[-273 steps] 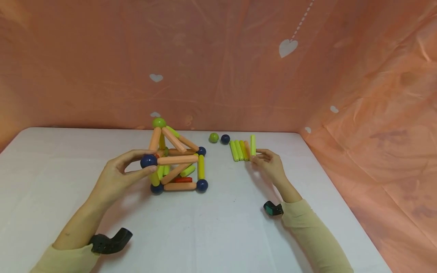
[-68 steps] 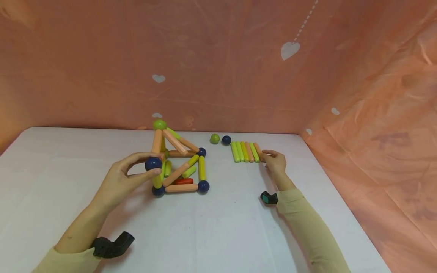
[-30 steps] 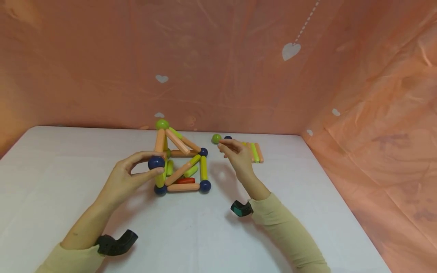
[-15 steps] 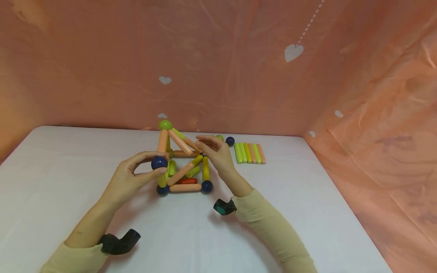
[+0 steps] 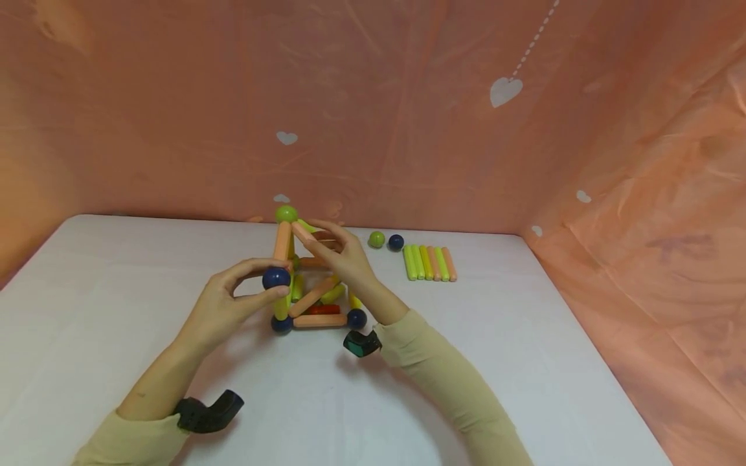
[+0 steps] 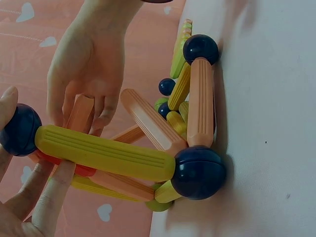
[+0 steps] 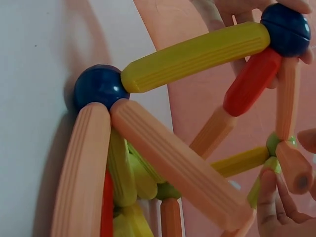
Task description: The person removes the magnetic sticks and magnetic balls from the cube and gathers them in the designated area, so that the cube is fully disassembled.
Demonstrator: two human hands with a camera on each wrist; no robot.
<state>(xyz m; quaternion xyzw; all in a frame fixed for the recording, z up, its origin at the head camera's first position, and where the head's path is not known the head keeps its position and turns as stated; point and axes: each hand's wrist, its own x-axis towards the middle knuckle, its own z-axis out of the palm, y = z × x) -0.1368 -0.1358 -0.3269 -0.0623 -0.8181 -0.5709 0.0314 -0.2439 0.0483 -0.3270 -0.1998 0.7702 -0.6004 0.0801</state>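
Note:
A frame of magnetic sticks and balls stands on the table. My left hand pinches the blue ball at its near left upper corner, above a yellow stick. My right hand is at the frame's upper part, holding a peach magnetic stick that slopes down from the green top ball. That stick's lower end shows between the fingers in the right wrist view. Another peach stick leans up from the lower blue ball, its upper end unattached. A red stick joins the held ball.
Right of the frame lie a loose green ball, a loose blue ball and a row of several green, yellow and peach sticks. An orange cloth with hearts hangs behind the white table.
The right hand laid sticks at the right end of the row, then moved left to the frame's hanging peach stick. The peach stick on the left-held ball is gone. The left hand stays.

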